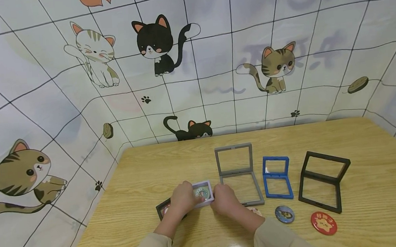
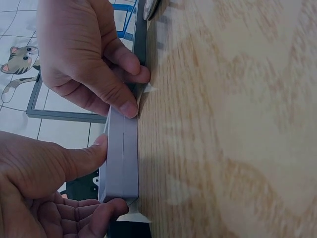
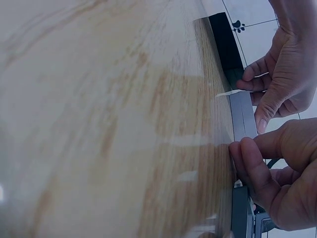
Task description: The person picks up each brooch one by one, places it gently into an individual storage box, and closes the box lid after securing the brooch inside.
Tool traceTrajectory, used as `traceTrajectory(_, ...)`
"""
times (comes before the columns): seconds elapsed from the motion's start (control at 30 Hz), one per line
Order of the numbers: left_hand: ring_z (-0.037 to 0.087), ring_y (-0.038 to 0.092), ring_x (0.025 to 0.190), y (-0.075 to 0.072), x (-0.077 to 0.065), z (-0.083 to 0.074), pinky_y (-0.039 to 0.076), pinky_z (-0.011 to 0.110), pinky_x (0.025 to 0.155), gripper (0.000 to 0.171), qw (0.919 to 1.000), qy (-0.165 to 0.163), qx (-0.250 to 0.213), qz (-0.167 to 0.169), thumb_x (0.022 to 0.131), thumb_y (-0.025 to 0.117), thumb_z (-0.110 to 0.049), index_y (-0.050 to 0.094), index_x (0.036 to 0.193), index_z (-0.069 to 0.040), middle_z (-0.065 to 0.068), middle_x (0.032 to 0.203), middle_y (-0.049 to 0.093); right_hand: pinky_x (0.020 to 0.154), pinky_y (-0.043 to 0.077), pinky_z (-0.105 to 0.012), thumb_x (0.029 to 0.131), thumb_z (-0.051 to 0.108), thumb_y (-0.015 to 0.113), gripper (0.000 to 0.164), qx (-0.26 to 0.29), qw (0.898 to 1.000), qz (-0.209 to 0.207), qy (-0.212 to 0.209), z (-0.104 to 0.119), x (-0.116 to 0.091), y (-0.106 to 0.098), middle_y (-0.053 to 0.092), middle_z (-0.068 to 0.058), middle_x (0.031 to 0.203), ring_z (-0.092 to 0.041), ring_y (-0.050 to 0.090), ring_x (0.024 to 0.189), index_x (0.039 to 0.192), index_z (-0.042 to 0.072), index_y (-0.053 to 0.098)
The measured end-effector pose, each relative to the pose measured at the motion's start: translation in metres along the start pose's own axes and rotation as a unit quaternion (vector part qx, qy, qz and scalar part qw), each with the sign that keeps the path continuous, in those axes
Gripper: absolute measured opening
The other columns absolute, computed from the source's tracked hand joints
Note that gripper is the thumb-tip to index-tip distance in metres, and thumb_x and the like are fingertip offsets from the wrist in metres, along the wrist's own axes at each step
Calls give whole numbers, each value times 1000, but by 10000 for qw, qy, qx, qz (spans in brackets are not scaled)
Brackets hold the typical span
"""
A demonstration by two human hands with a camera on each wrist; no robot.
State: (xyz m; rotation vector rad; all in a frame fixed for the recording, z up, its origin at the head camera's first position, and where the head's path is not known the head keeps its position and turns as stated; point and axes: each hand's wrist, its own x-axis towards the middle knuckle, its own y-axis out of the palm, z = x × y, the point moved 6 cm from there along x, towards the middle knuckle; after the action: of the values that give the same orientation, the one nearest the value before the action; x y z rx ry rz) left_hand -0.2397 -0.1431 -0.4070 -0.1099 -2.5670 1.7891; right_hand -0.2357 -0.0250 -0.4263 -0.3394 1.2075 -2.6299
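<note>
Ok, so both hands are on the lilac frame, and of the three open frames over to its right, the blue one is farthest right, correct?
Not quite: the open black frame is farthest right. The head view shows the blue frame between it and the grey frame. The left hand and right hand are indeed both on the lilac frame.

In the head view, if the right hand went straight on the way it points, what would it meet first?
The pale purple frame, whose end the right hand pinches; beyond it, the left hand seems next in line, though depth is unclear.
</note>
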Motion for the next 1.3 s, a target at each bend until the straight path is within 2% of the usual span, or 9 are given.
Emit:
traceTrajectory(0.3, 17, 44, 56, 2, 0, -1, 39, 30, 49, 48, 10000, 30, 83, 4, 69, 77, -30, 54, 87, 8, 7, 66, 49, 37, 31, -17, 61, -9, 60, 15, -5, 10000, -5, -2, 0, 0, 0, 48, 2, 45, -8, 41, 39, 56, 4, 55)
traceTrajectory(0.57, 17, 45, 56, 5, -1, 1, 39, 29, 49, 51, 10000, -28, -64, 54, 70, 76, -29, 52, 92, 11, 9, 66, 51, 38, 31, -19, 61, -9, 60, 15, -20, 10000, -10, -2, 1, 0, 0, 47, 2, 47, -9, 41, 42, 56, 4, 55)
traceTrajectory(0.77, 17, 46, 57, 4, -2, 0, 41, 30, 50, 50, 10000, 25, -45, -42, 70, 77, -27, 52, 91, 11, 11, 68, 52, 40, 31, -20, 61, -9, 62, 15, -55, 10000, 2, 34, 1, -1, 0, 47, 2, 49, -10, 39, 45, 58, 4, 54)
traceTrajectory(1.13, 18, 47, 55, 5, -5, -1, 41, 29, 48, 52, 9997, -63, -58, -218, 70, 77, -28, 52, 92, 12, 12, 65, 53, 41, 32, -21, 61, -7, 62, 15, -133, 9999, -69, 58, 5, -2, -4, 46, 0, 51, -12, 40, 46, 58, 4, 53)
traceTrajectory(1.3, 18, 48, 55, 5, -6, 3, 41, 30, 48, 53, 9993, -259, -172, -214, 70, 76, -29, 52, 95, 11, 12, 66, 54, 38, 32, -19, 61, -9, 59, 17, 45, 10000, 18, 33, 4, -2, -3, 46, 2, 44, -10, 42, 40, 54, 4, 52)
